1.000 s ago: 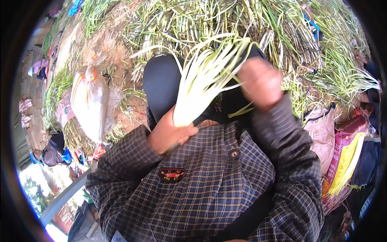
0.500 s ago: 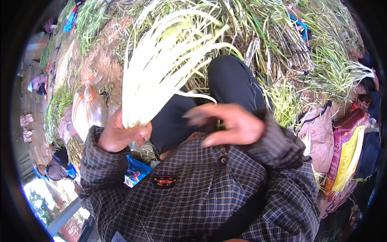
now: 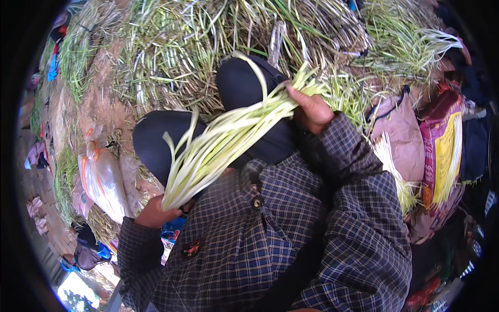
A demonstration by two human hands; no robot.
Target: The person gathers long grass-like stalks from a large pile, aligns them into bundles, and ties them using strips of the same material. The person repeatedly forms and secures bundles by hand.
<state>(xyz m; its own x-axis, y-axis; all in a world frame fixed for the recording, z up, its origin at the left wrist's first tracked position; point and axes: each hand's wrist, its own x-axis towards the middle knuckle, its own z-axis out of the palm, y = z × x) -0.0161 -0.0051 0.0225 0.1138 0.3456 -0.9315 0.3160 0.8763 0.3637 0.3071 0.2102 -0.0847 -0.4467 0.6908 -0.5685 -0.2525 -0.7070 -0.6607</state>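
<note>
A bunch of long, pale yellow-green stalks (image 3: 228, 138) stretches slantwise across my lap, above my dark trousers. My left hand (image 3: 154, 212) is closed round its lower left end. At the upper right end, my right hand (image 3: 313, 106) grips the leafy tips, thumb on top. One loose stalk arches up out of the bunch over my knee (image 3: 240, 83). Part of the left hand's fingers is hidden behind the stalks.
Heaps of green and withered stalks (image 3: 171, 62) cover the ground ahead. A tied clear plastic bag (image 3: 101, 174) stands at my left. To my right are a pinkish sack (image 3: 400, 130) and a purple and yellow sack (image 3: 442, 151) with pale stalk bundles (image 3: 392, 171) lying on them.
The bunch has swung down from upright to lying across my lap. My right hand, open before, has moved up and right and taken hold of its tips. The view has shifted too.
</note>
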